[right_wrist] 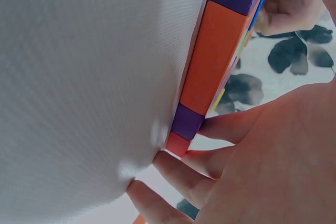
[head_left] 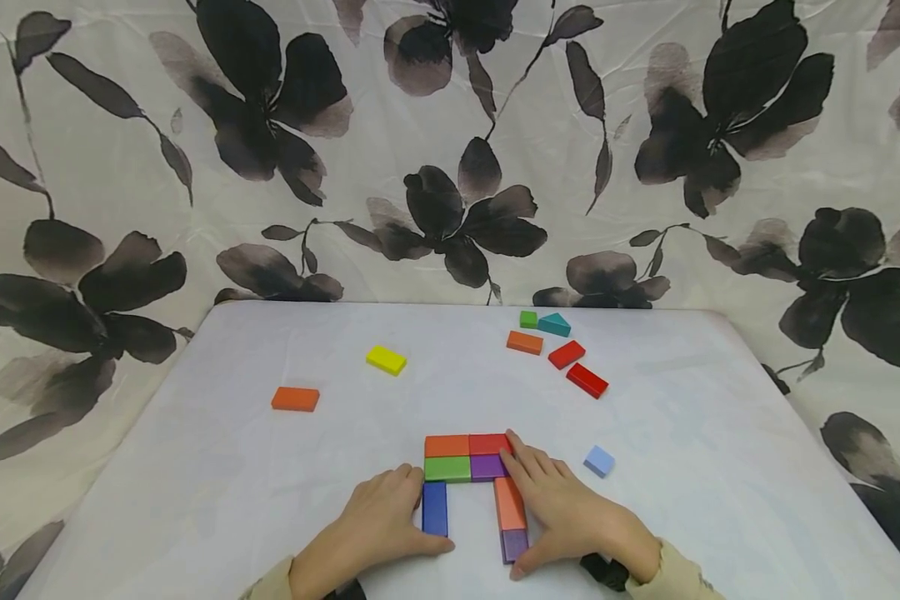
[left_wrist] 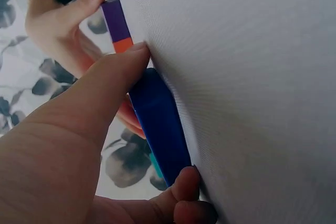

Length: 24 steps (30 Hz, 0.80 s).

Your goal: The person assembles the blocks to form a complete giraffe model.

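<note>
Left hand (head_left: 385, 515) round blue block (head_left: 435, 509), long axis forward; right hand (head_left: 562, 507) straight-fingered against far purple block (head_left: 486, 468)

This looks like a plain indoor tabletop spot, though whether it belongs to a home, a classroom or a studio cannot be told. A white table (head_left: 195, 483) lies under the left hand (head_left: 378, 512) and right hand (head_left: 573, 512) and spreads out ahead of both, and past its far edge a creased pale cloth (head_left: 405, 133), printed with big dark flowers (head_left: 437, 204), hangs like a curtain and also shows beyond the table's sides. Bright, toy-like blocks (head_left: 447, 469) lie flat between the hands, with more of them scattered farther out, ahead of the grip.
</note>
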### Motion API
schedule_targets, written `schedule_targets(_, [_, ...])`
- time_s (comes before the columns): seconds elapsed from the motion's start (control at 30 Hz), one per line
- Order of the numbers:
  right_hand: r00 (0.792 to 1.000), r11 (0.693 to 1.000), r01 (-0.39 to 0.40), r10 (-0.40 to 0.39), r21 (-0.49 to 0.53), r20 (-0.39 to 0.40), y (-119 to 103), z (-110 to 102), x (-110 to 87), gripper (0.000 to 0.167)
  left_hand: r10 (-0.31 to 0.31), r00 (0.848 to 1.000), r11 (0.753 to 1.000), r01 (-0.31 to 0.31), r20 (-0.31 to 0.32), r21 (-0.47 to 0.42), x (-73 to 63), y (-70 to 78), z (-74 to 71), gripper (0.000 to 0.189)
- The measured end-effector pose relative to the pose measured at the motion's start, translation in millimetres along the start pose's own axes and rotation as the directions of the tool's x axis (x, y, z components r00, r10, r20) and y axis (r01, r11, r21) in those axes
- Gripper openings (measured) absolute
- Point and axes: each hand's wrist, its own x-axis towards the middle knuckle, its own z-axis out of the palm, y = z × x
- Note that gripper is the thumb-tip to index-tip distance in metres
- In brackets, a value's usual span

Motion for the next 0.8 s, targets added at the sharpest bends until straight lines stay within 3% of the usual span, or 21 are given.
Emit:
schedule_targets(0.27, [1.000, 1.000, -0.006, 0.006, -0.001, 0.000, 0.1, 0.8, -0.2, 0.129, 0.004, 1.000, 0.999, -0.004, 0.006, -0.035, 1.6, -2.1, 0.6, 0.070])
schedule_targets(0.8, [1.000, 1.000, 0.009, -0.009, -0.004, -0.001, -1.0, 0.7, 0.0, 0.129, 0.002, 1.000, 0.998, -0.003, -0.011, -0.055, 0.5, -2.0, 2.1, 0.064])
